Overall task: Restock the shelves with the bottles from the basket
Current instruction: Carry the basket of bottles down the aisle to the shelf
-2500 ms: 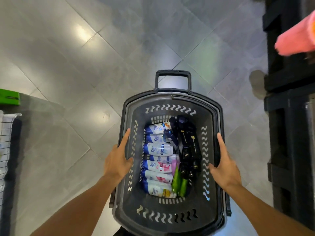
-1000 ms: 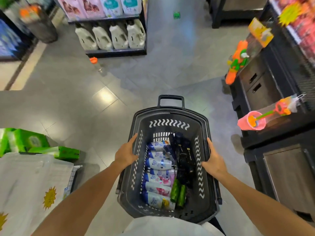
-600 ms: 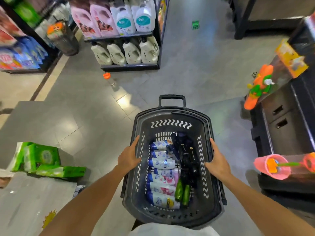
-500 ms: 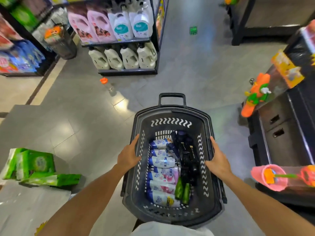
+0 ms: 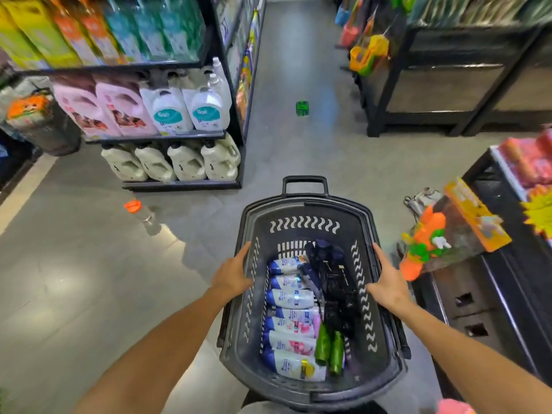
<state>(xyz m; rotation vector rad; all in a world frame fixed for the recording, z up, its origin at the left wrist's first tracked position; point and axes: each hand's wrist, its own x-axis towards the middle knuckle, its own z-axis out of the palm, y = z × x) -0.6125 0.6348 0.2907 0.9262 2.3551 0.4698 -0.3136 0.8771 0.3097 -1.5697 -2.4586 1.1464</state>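
A dark grey plastic basket (image 5: pixel 304 206) is carried in front of me above the floor. My left hand (image 5: pixel 233 274) grips its left rim and my right hand (image 5: pixel 388 282) grips its right rim, thumbs inside. Several white and blue shampoo bottles (image 5: pixel 288 298) lie stacked along the basket's left half. Black bottles (image 5: pixel 334 279) fill the right half, with two green bottles (image 5: pixel 328 348) at the near end. Ahead on the left stands a shelf unit (image 5: pixel 185 135) loaded with large detergent jugs.
An aisle of grey tile floor (image 5: pixel 301 70) runs ahead between the shelves. A clear bottle with an orange cap (image 5: pixel 142 213) lies on the floor at left. Dark shelving with an orange toy water gun (image 5: pixel 424 243) stands close on the right. A small green item (image 5: pixel 302 108) lies in the aisle.
The view has tilted up and moved forward, bringing the detergent shelf and aisle closer. Both hands keep the same grip on the basket rims.
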